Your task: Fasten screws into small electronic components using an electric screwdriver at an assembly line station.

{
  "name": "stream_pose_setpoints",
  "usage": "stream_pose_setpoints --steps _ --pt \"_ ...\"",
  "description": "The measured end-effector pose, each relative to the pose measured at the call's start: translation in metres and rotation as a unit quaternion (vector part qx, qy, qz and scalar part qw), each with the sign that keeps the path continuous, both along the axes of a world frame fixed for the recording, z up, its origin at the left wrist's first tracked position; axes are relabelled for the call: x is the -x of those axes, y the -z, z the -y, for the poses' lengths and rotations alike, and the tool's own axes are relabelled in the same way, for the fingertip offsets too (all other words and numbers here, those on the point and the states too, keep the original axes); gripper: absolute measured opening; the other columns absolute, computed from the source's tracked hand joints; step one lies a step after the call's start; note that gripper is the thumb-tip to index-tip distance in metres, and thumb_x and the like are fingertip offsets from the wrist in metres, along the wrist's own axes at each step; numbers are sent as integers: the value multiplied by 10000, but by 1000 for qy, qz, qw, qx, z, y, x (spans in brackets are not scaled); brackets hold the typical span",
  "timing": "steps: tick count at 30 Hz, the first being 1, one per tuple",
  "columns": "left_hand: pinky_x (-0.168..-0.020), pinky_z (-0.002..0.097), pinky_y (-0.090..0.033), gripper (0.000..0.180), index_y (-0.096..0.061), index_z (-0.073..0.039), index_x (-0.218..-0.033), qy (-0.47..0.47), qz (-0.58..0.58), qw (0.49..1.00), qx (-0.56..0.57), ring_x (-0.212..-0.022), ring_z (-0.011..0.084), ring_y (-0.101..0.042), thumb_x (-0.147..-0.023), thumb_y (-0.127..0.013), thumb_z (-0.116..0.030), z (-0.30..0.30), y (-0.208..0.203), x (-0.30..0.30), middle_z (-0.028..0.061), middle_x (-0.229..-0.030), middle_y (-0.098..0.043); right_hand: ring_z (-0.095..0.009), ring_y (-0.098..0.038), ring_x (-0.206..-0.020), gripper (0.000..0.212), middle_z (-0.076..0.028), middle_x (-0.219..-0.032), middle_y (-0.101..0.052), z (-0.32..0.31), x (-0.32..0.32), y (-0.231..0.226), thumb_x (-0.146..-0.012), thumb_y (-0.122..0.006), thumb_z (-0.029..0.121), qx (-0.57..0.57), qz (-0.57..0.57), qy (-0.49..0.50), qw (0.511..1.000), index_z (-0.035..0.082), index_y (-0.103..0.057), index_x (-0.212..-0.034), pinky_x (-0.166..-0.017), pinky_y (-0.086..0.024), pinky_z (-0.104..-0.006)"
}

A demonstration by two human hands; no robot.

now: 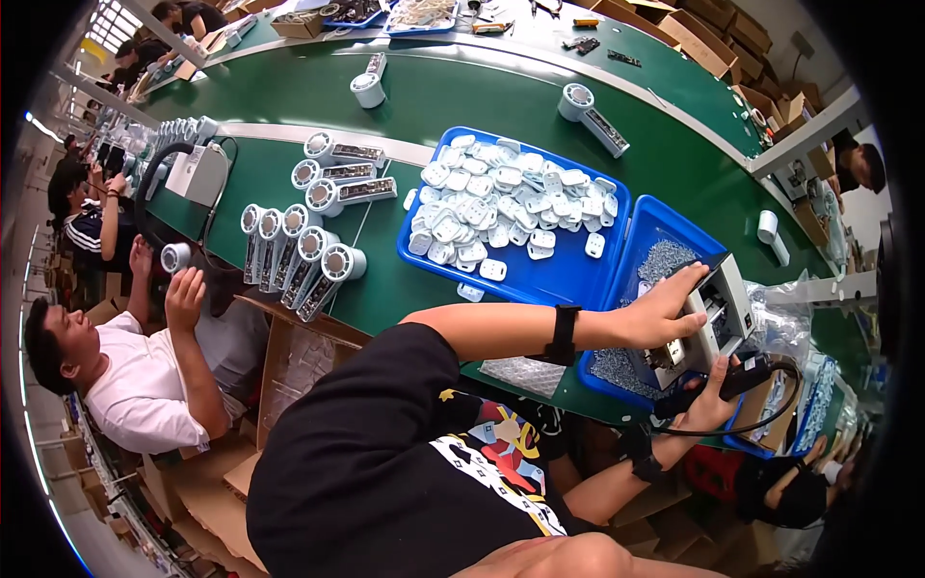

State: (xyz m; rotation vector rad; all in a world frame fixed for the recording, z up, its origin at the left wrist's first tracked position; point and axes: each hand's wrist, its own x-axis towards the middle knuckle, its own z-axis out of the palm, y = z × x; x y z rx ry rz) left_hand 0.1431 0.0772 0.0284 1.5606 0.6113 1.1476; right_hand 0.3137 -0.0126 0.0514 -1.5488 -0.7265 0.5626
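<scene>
A boxy white screw feeder [738, 301] with a dark top and metal parts inside stands tilted at the right, over a blue tray [665, 214] of small screws [665, 258]. My left hand [660, 313] grips its near side, fingers along the upper edge and thumb lower down. Below it, my right hand [708, 405] is closed around a black corded electric screwdriver [747, 374], its thumb up against the feeder's lower corner. The screwdriver's tip is hidden. Left of the screws, a larger blue tray [559, 276] holds many white plastic covers [482, 207].
Several pale-blue handheld units [332, 262] with open handles lie in rows on the green table [385, 299]. More units [576, 99] rest on the conveyor [462, 87] beyond. A co-worker [135, 371] at the left holds one round-headed unit. Cardboard boxes [217, 491] stand below.
</scene>
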Motion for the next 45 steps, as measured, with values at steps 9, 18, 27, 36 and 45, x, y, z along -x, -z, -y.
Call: stream_pose_setpoints --steps 9,18,27,36,45 --pt "-1112 413 -375 603 -416 38 -1446 -45 5 995 -89 -1338 331 -472 -945 -636 -215 48 -54 99 231 -1413 -485 -72 -531 -602 490 -80 -1035 -664 34 85 -80 -890 -775 139 -9 135 -77 988 -32 -530 -1278 -514 -441 -199" --pt "-963 423 -406 456 -590 -71 -1277 -615 -477 628 -13 -1169 293 -551 -840 -718 -103 166 4 320 116 -1210 -608 -484 -665 -911 481 -281 -910 -688 -97 230 -18 -823 -781 159 187 442 -372 795 32 -505 -1196 -744 -537 -524" --pt "-1025 473 -346 590 -573 -56 -1301 -536 -639 548 -64 -1187 321 -523 -755 -790 -118 248 26 370 127 -1189 -586 -481 -672 -918 502 -276 -939 -702 -116 240 17 -791 -802 161 201 426 -372 800 23 -498 -1167 -765 -527 -537" --pt "-819 399 -510 531 -542 -37 -1195 -490 -479 693 -223 -950 302 -612 -767 -840 -133 226 -33 351 141 -1019 -625 -478 -668 -873 539 -283 -868 -686 -117 244 24 -759 -820 165 172 393 -386 817 27 -497 -1168 -747 -529 -514" --pt "-640 282 -478 525 -449 -14 -1153 -235 5 972 24 -705 144 -569 -843 -803 -246 135 -30 215 94 -882 -583 -146 -622 -592 642 -52 -698 -621 -40 185 -52 -774 -768 126 93 -14 -409 908 -22 -463 -1320 -539 -482 -269"
